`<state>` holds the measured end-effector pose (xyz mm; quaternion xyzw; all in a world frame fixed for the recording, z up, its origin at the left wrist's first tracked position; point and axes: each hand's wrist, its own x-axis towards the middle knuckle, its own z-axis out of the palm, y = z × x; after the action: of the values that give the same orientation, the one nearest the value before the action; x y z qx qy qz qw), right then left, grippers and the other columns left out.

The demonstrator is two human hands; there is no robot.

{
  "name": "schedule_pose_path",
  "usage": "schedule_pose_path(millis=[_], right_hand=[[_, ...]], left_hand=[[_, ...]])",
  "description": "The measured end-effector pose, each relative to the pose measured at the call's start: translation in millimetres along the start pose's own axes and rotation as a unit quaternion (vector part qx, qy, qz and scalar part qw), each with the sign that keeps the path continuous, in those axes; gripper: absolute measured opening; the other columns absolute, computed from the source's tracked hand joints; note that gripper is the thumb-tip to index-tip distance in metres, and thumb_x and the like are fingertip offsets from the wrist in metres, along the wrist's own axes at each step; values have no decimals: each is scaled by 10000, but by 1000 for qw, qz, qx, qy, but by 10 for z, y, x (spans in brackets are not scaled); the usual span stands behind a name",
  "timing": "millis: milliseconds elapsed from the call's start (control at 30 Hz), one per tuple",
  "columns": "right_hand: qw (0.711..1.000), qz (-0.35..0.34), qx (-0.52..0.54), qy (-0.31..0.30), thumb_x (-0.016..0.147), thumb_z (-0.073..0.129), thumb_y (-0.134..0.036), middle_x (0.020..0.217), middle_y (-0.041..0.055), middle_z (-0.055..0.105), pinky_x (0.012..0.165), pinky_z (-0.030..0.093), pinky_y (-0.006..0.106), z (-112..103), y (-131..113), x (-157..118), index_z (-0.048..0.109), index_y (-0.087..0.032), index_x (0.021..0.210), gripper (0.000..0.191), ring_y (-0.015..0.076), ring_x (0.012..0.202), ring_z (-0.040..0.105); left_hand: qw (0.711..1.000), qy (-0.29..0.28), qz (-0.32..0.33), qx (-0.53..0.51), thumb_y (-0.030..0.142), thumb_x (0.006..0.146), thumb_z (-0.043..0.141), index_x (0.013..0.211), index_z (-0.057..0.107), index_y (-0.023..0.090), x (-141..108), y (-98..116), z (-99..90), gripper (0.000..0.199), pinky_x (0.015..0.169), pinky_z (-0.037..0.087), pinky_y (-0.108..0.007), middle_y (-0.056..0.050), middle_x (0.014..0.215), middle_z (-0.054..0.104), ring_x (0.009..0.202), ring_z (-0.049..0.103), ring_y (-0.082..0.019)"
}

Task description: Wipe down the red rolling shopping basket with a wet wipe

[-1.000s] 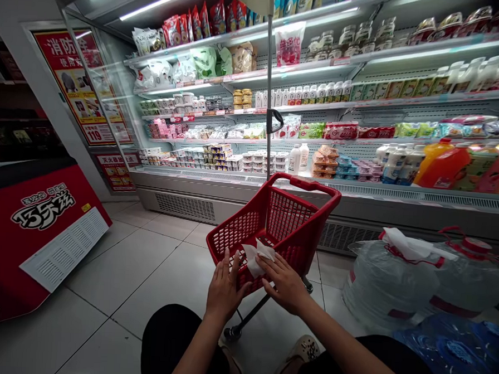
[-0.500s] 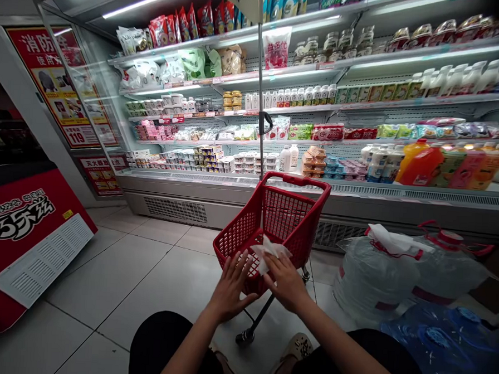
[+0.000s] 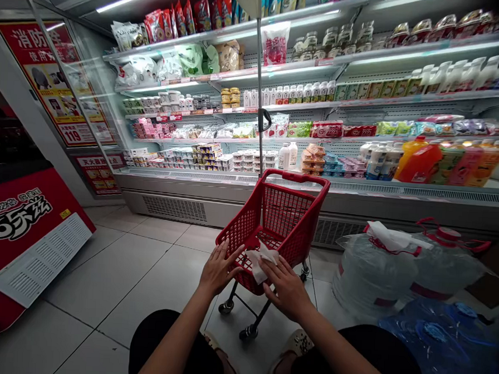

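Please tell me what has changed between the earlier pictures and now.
The left hand has shifted left at the near edge of the cart. Since the previous picture, the right hand and tissue have come slightly closer. The right hand still holds the tissue; the cart stands as before.

We see a solid red cart patterned with a lattice of small openings, and white tissue at its near rim. Left of the cart, a red freezer bears black-and-white lettering and a white slatted panel. Right of it, we find translucent blue bottles. Below, dark lines grid the grey floor.
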<state>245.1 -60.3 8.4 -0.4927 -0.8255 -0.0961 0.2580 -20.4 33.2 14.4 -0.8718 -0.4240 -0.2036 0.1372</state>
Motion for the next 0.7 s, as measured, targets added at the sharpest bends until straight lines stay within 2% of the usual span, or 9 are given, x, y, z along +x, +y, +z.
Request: schedule_pose_path(millis=[167,300,400,467,533,600,667,700], right_hand=[[997,70,-29,15,1044,460,-409,1609,51,492,1225,389,536,23,166,-135,283,-245,1666,667,302,1522,393],[995,83,-36,35,1035,478,-472,1647,82,432,1226,378,553,79,19,-290,177,-219,1691,765,333,1555,321],[995,80,-37,43,1019,505,-463,1684,88,359,1240,354,557,99,-148,-372,96,-207,1699,834,337,1573,276],[996,73,-38,41,1007,522,-449,1697,82,331,1240,353,557,95,-236,-396,58,-207,1700,869,337,1575,269],[997,65,-35,36,996,536,-435,1704,70,315,1239,359,551,81,-290,-401,48,-212,1699,885,335,1576,268],[998,54,-28,29,992,544,-415,1708,55,307,1237,370,535,67,-304,-400,53,-217,1699,883,328,1577,266],[999,31,-22,21,989,552,-382,1708,40,307,1235,382,516,56,-276,-401,65,-227,1698,874,314,1580,262],[1000,16,-20,16,985,559,-361,1705,32,316,1236,385,508,51,-248,-403,72,-234,1697,872,306,1580,263]], left_hand=[[998,35,-53,3,622,993,536,1646,224,457,74,474,111,743,1180,410,-570,-79,1692,355,1482,443,-381],[996,59,-67,-7,560,969,623,1670,160,416,52,852,164,853,1170,412,-595,-87,1716,297,1493,414,-409],[997,50,-58,-12,458,966,646,1684,138,368,-18,1021,129,884,1182,397,-589,-100,1725,272,1511,387,-407],[999,30,-35,-21,426,970,632,1691,119,333,-33,1027,72,890,1198,385,-560,-110,1719,287,1512,398,-378],[999,4,14,-38,429,975,613,1696,85,297,9,937,4,904,1228,358,-512,-106,1710,313,1517,407,-325],[996,-15,71,-51,452,978,603,1696,66,288,99,773,-59,912,1265,306,-474,-78,1711,318,1538,380,-280],[994,-19,93,-46,496,966,621,1691,104,328,196,586,-101,906,1285,256,-494,-45,1720,299,1569,319,-294],[993,-30,100,-48,512,963,630,1687,117,348,234,503,-112,903,1277,274,-486,-38,1711,322,1562,335,-286]])
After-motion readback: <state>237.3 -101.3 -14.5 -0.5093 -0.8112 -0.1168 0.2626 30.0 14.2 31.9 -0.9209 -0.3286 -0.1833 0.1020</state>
